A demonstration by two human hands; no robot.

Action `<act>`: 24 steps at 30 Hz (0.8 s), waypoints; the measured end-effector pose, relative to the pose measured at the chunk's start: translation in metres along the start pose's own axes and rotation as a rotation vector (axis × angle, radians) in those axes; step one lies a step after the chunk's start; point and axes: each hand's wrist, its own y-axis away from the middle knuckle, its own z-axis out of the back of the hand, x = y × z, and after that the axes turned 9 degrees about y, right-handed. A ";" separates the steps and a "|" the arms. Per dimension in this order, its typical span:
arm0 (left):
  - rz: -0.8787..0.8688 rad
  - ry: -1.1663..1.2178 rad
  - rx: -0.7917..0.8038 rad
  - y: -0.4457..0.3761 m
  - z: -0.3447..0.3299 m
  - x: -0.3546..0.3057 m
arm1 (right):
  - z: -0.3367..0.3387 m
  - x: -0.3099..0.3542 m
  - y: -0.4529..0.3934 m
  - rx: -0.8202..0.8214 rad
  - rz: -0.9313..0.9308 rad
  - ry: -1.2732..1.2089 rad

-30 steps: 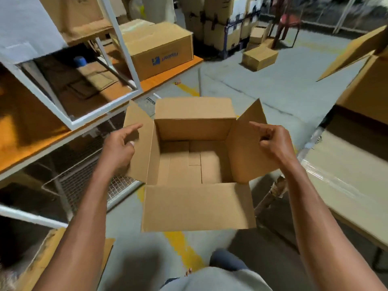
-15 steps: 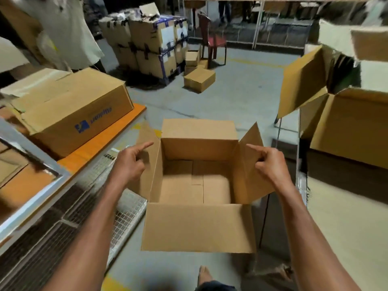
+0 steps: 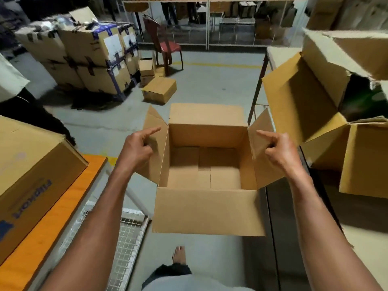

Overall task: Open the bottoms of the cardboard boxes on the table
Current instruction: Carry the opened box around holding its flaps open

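I hold a brown cardboard box [image 3: 207,211] in the air in front of me, its top flaps spread open and its folded bottom visible inside. My left hand [image 3: 136,150] grips the left side flap, forefinger stretched along it. My right hand [image 3: 281,148] grips the right side flap the same way. To the right, another open cardboard box [image 3: 357,160] lies on a table [image 3: 367,244], its flaps standing up.
A closed printed box [image 3: 31,177] sits on an orange shelf [image 3: 52,223] at the left, above a wire mesh rack [image 3: 126,234]. Taped stacked boxes [image 3: 92,59], small boxes [image 3: 159,91] and a red chair [image 3: 165,47] stand on the grey floor ahead. My bare foot [image 3: 179,254] is below.
My view has swung to the right, away from the white shelf frame and toward the table with the open box. The held box stays between my hands with the same grip.
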 end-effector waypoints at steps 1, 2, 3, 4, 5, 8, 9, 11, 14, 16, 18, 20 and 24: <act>-0.013 0.000 0.019 -0.025 0.000 0.000 | -0.006 0.008 -0.015 -0.016 -0.019 0.013; -0.027 0.002 0.042 -0.050 0.000 0.002 | -0.012 0.014 -0.028 -0.027 -0.036 0.018; -0.042 0.010 0.068 -0.075 0.001 0.003 | -0.017 0.021 -0.042 -0.043 -0.054 0.013; -0.053 0.016 0.099 -0.102 0.002 0.003 | -0.020 0.027 -0.055 -0.060 -0.078 0.006; -0.065 0.015 0.125 -0.129 0.002 0.003 | -0.023 0.031 -0.069 -0.080 -0.101 0.009; -0.130 -0.003 0.195 -0.200 -0.007 -0.001 | -0.027 0.042 -0.104 -0.140 -0.187 0.049; -0.147 -0.003 0.224 -0.221 -0.013 -0.002 | -0.029 0.046 -0.114 -0.157 -0.220 0.054; -0.178 0.000 0.272 -0.263 -0.027 -0.004 | -0.032 0.052 -0.138 -0.188 -0.282 0.052; -0.205 -0.002 0.326 -0.326 -0.051 -0.004 | -0.040 0.055 -0.182 -0.238 -0.326 0.036; -0.224 -0.004 0.354 -0.365 -0.067 -0.005 | -0.049 0.057 -0.212 -0.249 -0.359 0.027; -0.247 -0.008 0.381 -0.399 -0.081 -0.008 | -0.058 0.060 -0.240 -0.253 -0.405 0.024; -0.252 -0.013 0.416 -0.433 -0.094 -0.010 | -0.066 0.061 -0.263 -0.265 -0.446 -0.003; -0.314 -0.030 0.499 -0.502 -0.120 -0.016 | -0.067 0.071 -0.296 -0.303 -0.542 -0.027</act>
